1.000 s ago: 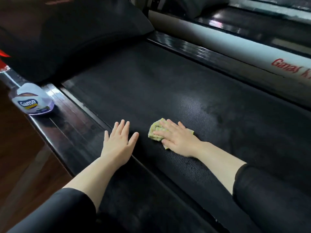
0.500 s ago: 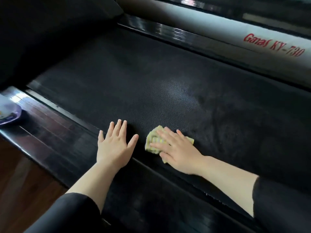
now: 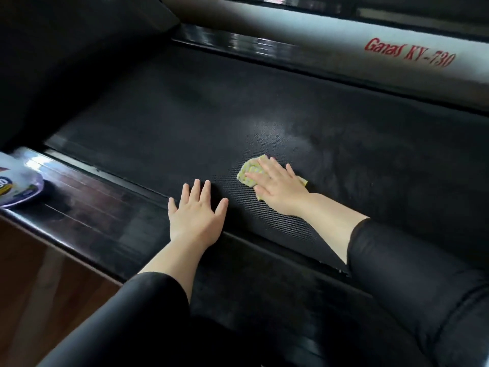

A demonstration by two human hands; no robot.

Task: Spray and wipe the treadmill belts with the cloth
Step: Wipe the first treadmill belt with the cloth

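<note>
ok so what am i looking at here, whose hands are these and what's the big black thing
There is no robot here. A person wears a camera on their head, so you look down at their own two arms. The wide textured black treadmill belt fills the middle. The right hand presses a small yellow-green cloth flat against it with straight fingers. The left hand lies flat and empty at the belt's near edge, by the glossy dark side rail. On that rail, far left, sits a white and purple spray bottle, mostly cut off. A grey panel with red lettering runs along the far side.
</note>
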